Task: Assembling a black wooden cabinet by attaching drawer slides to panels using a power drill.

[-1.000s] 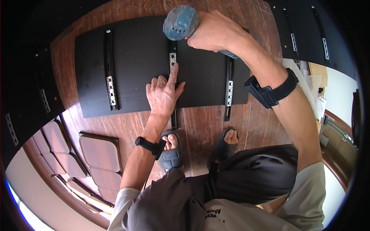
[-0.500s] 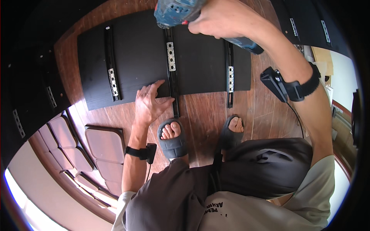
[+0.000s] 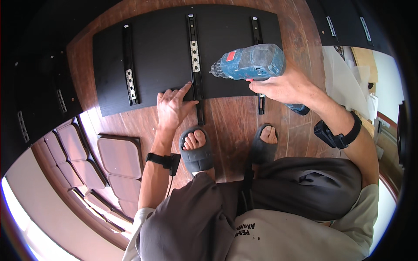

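A black board (image 3: 156, 56) lies flat on the wooden floor, with three drawer slides running across it. My right hand (image 3: 287, 87) grips a blue cordless drill (image 3: 252, 63), held above the board's right half with its chuck pointing left toward the middle drawer slide (image 3: 195, 54). My left hand (image 3: 173, 108) is at the near end of that slide, index finger and thumb apart and against its left side; the other fingers are loosely bent. The left drawer slide (image 3: 129, 80) shows whole. Part of the right drawer slide (image 3: 256, 29) is hidden behind the drill and hand.
My sandalled feet (image 3: 194, 150) stand just short of the board's near edge. Several brown padded panels (image 3: 119, 154) lie on the floor at left. Dark panels with slides (image 3: 348, 26) rise at both sides. Whitish sheeting (image 3: 344, 78) lies at right.
My right hand has brought the drill back from the far end of the middle slide, nearer to me and to the right. The left hand keeps its place on the slide.
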`<state>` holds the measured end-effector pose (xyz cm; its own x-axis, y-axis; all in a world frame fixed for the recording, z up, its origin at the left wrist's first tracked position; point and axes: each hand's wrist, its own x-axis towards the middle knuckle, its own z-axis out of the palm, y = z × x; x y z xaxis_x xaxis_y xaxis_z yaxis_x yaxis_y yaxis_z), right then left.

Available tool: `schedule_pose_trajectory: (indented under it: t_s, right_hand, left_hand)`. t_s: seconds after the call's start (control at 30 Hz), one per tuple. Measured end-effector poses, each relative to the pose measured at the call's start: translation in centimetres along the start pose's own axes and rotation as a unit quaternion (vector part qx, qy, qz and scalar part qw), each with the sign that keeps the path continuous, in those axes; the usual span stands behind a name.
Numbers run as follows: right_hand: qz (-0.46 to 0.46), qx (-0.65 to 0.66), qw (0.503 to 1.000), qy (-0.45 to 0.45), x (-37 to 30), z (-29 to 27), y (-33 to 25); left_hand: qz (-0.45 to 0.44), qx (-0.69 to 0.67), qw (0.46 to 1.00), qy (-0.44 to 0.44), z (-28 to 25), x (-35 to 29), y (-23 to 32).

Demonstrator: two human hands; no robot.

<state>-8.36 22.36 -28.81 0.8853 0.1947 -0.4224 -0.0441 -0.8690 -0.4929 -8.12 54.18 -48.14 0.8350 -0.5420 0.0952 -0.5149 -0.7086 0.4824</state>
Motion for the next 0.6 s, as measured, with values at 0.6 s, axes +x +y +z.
schedule_pose_trajectory:
  t_s: [0.6]
  right_hand:
    - [-0.050, -0.005, 0.999, -0.016, -0.15, 1.10, 0.28]
  left_hand:
    - [-0.022, 0.007, 0.998, -0.053, -0.77, 0.22, 0.52]
